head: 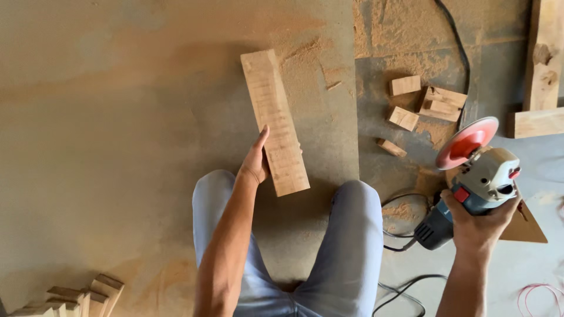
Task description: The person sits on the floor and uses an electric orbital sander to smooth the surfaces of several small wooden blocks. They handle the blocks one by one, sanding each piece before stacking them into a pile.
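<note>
Left of my fingers, at the bottom corner: a stack of cut wood pieces (pixel 82 296) on the dusty floor (pixel 117 117), well apart from either hand. Item next, my left hand (pixel 256 161): thumb laid up the near edge of the wooden plank (pixel 275 122), the other fingers hidden under it, so I take them as curled around the edge but cannot tell how tightly. Plank: pale, rectangular, its near end raised between my knees, its far end toward the sawdust (pixel 305 50) beyond my fingertips; whether that end rests on the floor I cannot tell. Item, offcut blocks (pixel 429 103): several small pieces, between the plank and the tool, lying in dust. Item, my right hand (pixel 479 220): fingers wrapped closed around the blue body of the angle grinder (pixel 479 176), its red disc (pixel 467 142) tilted up and away from the fingers, black cable (pixel 405 240) trailing from the handle toward my leg. Item, timber lengths (pixel 543 70): far right, beyond the grinder. Handling judgement: I would seat the plank flat and firm before bringing the disc near, keep my left thumb off the face to be worked, and keep the cable behind the tool, clear of the disc.
</note>
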